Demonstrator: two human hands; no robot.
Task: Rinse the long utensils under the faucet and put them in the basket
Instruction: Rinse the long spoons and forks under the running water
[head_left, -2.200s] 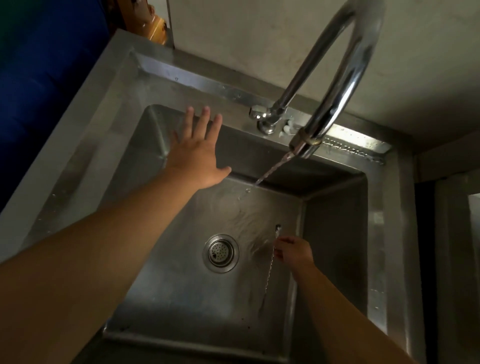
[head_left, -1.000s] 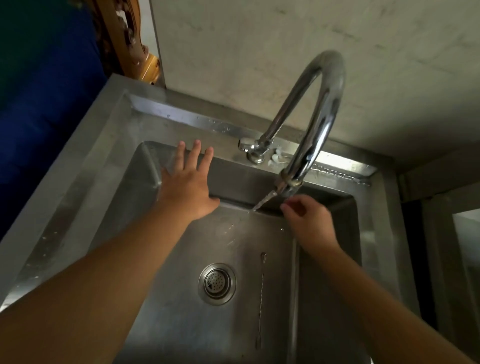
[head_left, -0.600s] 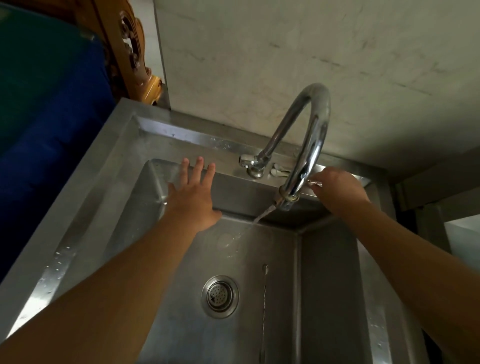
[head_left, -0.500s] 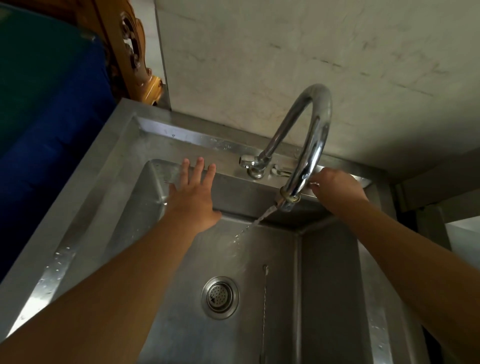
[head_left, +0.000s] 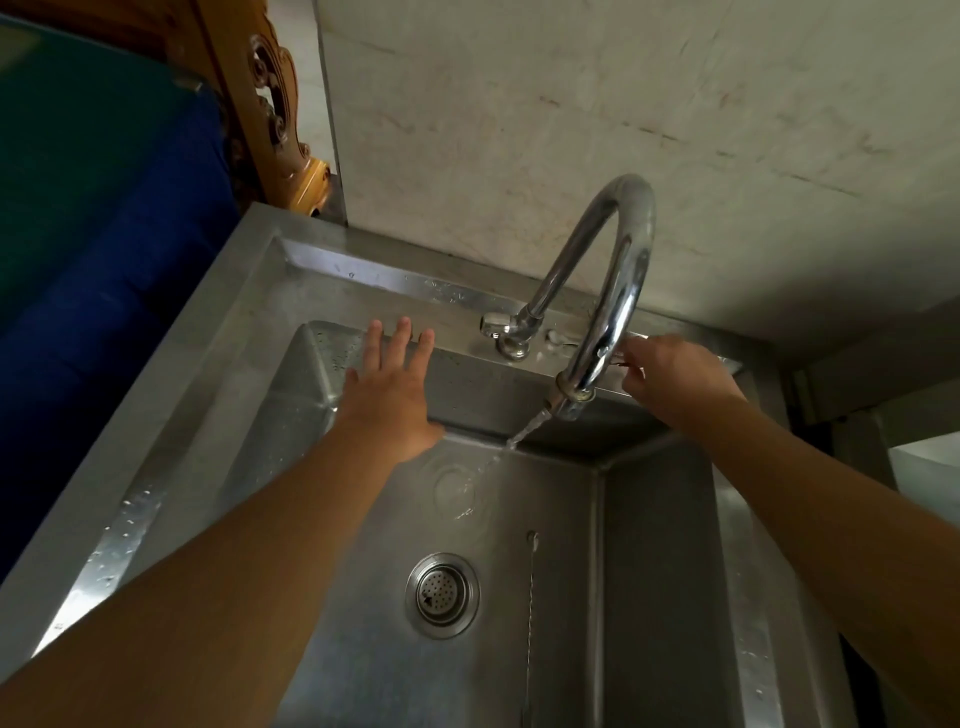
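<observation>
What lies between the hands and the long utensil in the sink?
Nothing visible. The utensil lies bare on the sink floor, right of the drain; both the left hand and right hand are up by the faucet.

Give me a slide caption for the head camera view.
Water runs from the faucet into the sink; left hand open, right hand behind the spout, long utensil lying beside the drain.

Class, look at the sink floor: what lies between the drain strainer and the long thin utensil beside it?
In the head view, only bare wet steel of the sink floor separates the drain strainer from the long thin utensil; nothing rests in that stretch.
</observation>
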